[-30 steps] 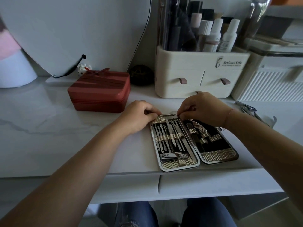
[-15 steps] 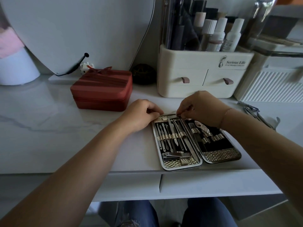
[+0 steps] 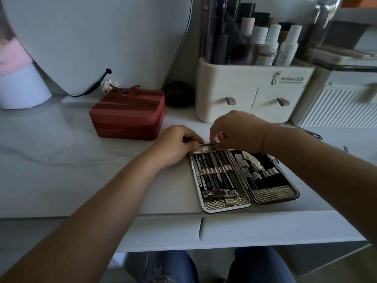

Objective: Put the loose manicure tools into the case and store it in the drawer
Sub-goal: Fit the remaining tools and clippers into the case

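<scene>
The manicure case (image 3: 285, 196) lies open flat near the table's front edge, its two halves lined in black with gold straps. Several slim metal tools (image 3: 214, 170) sit under the strap in the left half, with a nail clipper (image 3: 220, 195) below them. My left hand (image 3: 175, 144) grips the case's top left corner with curled fingers. My right hand (image 3: 236, 129) pinches the top end of a thin metal tool (image 3: 213, 158) at the upper edge of the left half. Loose metal tools (image 3: 314, 135) lie on the table behind my right wrist, mostly hidden.
A red zipped box (image 3: 128, 113) stands left of my hands. A cream organiser (image 3: 253, 99) with two small drawers and bottles stands behind the case, a white ribbed box (image 3: 336, 107) to its right. Two table drawer fronts (image 3: 265, 229) run under the table edge.
My right hand has lifted slightly and its fingertips have moved left onto the tool's top end. My left hand stays on the case corner. The camera came a little closer.
</scene>
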`<action>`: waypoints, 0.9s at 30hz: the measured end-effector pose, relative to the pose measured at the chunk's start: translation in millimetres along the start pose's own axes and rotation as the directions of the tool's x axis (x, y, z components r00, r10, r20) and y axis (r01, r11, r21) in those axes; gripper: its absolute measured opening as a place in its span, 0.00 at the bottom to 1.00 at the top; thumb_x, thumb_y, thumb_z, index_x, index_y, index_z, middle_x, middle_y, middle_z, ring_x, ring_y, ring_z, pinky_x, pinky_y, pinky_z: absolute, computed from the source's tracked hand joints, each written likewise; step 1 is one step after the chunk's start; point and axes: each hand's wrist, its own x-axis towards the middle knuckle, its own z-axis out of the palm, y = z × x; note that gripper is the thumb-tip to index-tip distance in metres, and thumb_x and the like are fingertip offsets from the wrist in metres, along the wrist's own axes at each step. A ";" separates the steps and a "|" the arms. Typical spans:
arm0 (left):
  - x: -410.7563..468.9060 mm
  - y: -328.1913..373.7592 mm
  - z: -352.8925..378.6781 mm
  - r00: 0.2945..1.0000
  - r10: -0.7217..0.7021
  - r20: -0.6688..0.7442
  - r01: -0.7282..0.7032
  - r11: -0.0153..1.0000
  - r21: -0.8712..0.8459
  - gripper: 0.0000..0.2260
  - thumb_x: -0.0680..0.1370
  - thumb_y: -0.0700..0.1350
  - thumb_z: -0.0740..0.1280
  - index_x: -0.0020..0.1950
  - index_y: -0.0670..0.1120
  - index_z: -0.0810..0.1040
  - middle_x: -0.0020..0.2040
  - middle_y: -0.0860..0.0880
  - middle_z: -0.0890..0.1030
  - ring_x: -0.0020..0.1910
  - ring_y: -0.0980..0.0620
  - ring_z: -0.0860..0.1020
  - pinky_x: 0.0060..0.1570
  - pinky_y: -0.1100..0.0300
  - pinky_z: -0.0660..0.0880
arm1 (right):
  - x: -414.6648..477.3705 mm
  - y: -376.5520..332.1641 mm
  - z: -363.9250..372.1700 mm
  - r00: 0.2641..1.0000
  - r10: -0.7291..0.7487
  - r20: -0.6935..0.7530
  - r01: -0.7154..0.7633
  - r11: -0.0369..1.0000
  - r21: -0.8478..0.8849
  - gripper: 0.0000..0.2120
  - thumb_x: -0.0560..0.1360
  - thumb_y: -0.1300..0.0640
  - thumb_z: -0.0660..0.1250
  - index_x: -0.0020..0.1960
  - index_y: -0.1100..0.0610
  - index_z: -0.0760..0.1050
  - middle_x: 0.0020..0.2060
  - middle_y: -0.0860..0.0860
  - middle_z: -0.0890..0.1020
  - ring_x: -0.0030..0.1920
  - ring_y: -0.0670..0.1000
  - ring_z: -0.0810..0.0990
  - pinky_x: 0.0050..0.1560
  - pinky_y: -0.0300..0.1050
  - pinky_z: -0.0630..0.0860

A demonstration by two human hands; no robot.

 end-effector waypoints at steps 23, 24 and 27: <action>0.8 0.6 0.6 1.000 0.012 -0.006 -0.012 1.000 0.005 0.07 0.74 0.40 0.68 0.50 0.48 0.84 0.41 0.57 0.76 0.46 0.56 0.77 0.49 0.65 0.71 | -5.0 8.4 13.8 0.999 0.003 -0.035 0.001 0.991 0.135 0.07 0.74 0.53 0.67 0.51 0.53 0.79 0.42 0.45 0.78 0.43 0.42 0.72 0.48 0.40 0.69; 0.7 0.4 0.7 1.000 0.011 -0.007 -0.011 1.000 0.004 0.07 0.74 0.40 0.68 0.50 0.48 0.84 0.41 0.57 0.76 0.46 0.55 0.77 0.49 0.64 0.71 | -2.8 7.7 14.6 0.999 -0.010 -0.034 0.015 0.990 0.142 0.07 0.74 0.53 0.67 0.50 0.53 0.79 0.40 0.44 0.77 0.43 0.43 0.72 0.47 0.40 0.69; 0.2 0.4 0.7 1.000 0.011 -0.007 -0.011 1.000 0.007 0.07 0.74 0.40 0.68 0.49 0.48 0.84 0.41 0.56 0.75 0.46 0.55 0.77 0.49 0.63 0.71 | 3.8 5.1 16.9 0.998 -0.048 -0.043 0.054 0.987 0.149 0.06 0.73 0.53 0.68 0.49 0.53 0.80 0.36 0.41 0.74 0.41 0.42 0.71 0.41 0.36 0.65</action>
